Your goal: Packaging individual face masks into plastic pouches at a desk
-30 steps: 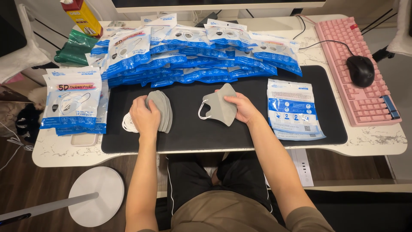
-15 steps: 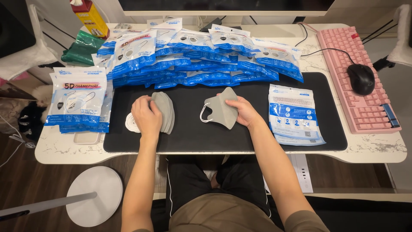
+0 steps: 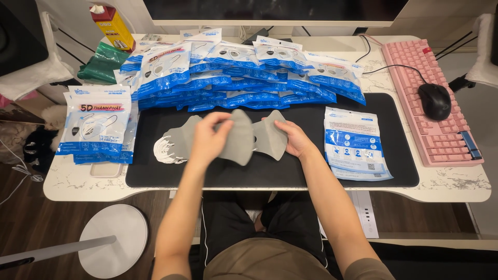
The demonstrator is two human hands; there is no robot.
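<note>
My left hand holds a folded grey face mask lifted above the black desk mat, carried toward the right. My right hand grips a second grey mask just behind it, the two masks overlapping. A small stack of grey masks with white ear loops lies on the mat to the left of my left hand.
Many blue-and-white mask packets are fanned along the mat's far edge. More packets lie stacked at the left and right. A pink keyboard and black mouse sit at far right. A green bag and yellow box stand back left.
My left hand has lifted one grey mask off the left stack and brought it right, over the mask in my right hand. The right hand has barely moved.
</note>
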